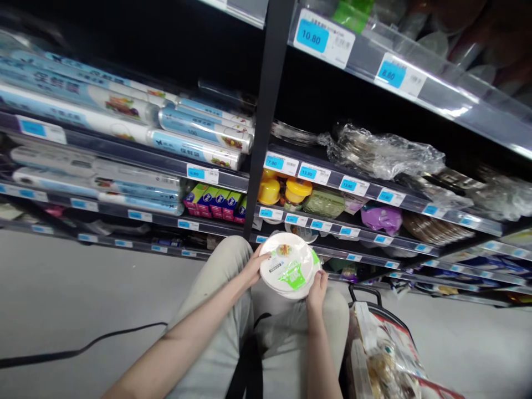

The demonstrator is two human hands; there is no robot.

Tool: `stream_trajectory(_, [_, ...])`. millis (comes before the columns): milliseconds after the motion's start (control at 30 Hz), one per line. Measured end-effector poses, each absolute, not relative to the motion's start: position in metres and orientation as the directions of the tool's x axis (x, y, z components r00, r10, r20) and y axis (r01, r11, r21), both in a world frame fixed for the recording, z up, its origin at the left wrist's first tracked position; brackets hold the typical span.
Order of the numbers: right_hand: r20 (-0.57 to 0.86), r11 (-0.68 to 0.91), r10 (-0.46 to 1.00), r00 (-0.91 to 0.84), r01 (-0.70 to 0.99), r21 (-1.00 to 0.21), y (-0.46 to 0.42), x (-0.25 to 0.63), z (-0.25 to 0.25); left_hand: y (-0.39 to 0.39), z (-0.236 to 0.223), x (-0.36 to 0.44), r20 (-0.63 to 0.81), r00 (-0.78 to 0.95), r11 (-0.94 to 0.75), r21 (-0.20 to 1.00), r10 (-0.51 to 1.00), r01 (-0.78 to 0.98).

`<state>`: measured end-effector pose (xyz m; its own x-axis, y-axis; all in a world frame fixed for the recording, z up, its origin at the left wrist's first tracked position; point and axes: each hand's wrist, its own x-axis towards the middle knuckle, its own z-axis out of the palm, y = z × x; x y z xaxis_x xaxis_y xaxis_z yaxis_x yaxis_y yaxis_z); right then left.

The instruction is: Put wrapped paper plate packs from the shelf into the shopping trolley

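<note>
Two overlapping packs of white disposable plates [286,255] with green printed labels are held over my knees, in front of the lowest shelves. My left hand [251,269] grips the left edge of the plates, with its thumb on the top face. On the right edge, my right hand [317,288] closes around the rim. A second pack shows partly from under the top one, at the right. The fingers beneath the plates are hidden.
Shelves ahead carry cling film rolls [199,127], purple-green boxes [216,201], yellow-lidded containers [297,191] and plastic-wrapped goods [374,149]. A loaded basket [384,354] stands at my right. A black cord [89,346] crosses the floor at left.
</note>
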<state>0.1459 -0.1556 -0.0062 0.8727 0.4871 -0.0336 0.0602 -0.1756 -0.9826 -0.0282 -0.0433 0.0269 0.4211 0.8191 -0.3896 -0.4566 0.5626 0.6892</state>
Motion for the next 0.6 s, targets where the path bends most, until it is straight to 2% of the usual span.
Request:
stream_trajectory(167, [-0.148,-0.064,0.607,0.780,-0.138,-0.988,-0.155,0.137,-0.002,-0.046,0.030,-0.028,-0.383,0.505,0.601,0.696,0.774,-0.392])
stream_trajectory(300, [-0.168,-0.034,0.669,0.724,-0.196,-0.980,-0.157,0.138,0.000,-0.046,0.027,-0.028,-0.357,0.503,0.564,0.747,0.787,-0.352])
stream_trajectory(467, [-0.108,-0.035,0.650,0.752,-0.112,-0.993,-0.153,0.140,0.005,-0.045,0.018,-0.026,-0.278,0.392,0.411,0.857,0.877,-0.311])
stream_trajectory(600, [-0.071,-0.079,0.627,0.776,-0.028,-0.997,-0.151,0.139,0.009,-0.044,0.014,-0.027,-0.242,0.306,0.333,0.895,0.921,-0.295])
